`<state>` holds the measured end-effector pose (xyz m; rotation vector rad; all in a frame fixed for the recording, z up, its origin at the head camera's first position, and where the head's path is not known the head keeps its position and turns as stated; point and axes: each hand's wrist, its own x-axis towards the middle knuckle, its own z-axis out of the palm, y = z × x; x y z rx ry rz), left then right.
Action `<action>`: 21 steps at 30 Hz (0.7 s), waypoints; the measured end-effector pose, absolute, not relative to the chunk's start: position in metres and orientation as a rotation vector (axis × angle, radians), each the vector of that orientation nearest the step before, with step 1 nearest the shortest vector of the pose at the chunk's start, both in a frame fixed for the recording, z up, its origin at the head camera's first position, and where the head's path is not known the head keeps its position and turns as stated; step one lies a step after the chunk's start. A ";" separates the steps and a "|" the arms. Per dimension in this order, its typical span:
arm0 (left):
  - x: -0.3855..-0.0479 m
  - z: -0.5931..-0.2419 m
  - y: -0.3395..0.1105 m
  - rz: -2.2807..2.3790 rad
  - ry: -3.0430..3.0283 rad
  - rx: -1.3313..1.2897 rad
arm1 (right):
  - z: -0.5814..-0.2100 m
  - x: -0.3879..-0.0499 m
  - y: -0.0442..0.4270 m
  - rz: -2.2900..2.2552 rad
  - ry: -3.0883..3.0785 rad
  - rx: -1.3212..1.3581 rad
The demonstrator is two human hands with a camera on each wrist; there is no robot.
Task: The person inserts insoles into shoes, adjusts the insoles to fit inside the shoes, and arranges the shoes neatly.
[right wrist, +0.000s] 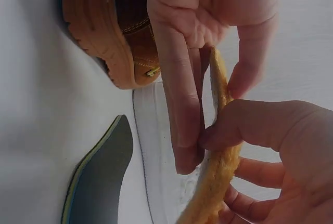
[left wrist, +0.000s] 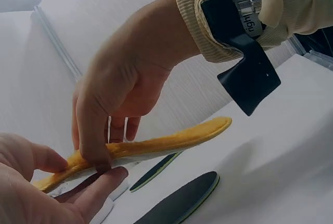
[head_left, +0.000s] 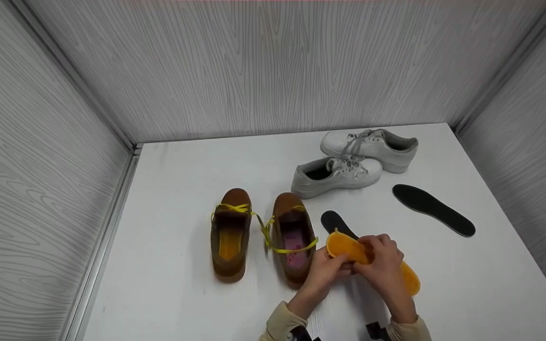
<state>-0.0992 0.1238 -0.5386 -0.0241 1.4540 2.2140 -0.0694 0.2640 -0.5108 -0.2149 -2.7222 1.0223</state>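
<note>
Both hands hold a fuzzy orange-yellow insole (head_left: 341, 245) above the table, near its front. My left hand (head_left: 321, 273) pinches one end, thumb on the fuzzy face and fingers beneath, as the left wrist view shows. My right hand (head_left: 386, 270) grips its middle between thumb and fingers; the other end sticks out past that hand. Just left of the hands stands a brown loafer (head_left: 285, 204) with a pink inner sole and a loose yellow lace. Another brown loafer (head_left: 236, 195), farther left, has an orange insole inside and a yellow bow.
A black insole (head_left: 333, 220) lies partly hidden beneath the held insole. Another black insole (head_left: 434, 208) lies to the right. Behind them, two white sneakers, one nearer (head_left: 318, 189) and one farther (head_left: 386, 154), sit close together. Grey wood-patterned panels (head_left: 273, 66) enclose the white table (head_left: 168, 189).
</note>
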 end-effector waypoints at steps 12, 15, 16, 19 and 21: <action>-0.094 -0.535 0.127 2.309 1.471 -0.121 | -0.509 -0.069 0.264 1.019 -2.723 -0.204; -0.093 -0.532 0.128 2.387 1.421 -0.144 | -0.503 -0.065 0.264 1.030 -2.694 -0.206; -0.092 -0.531 0.128 2.417 1.398 -0.152 | -0.500 -0.063 0.265 1.042 -2.670 -0.208; -0.092 -0.525 0.128 2.520 1.318 -0.163 | -0.491 -0.057 0.265 1.075 -2.563 -0.235; -0.092 -0.521 0.128 2.592 1.267 -0.160 | -0.485 -0.053 0.266 1.115 -2.485 -0.288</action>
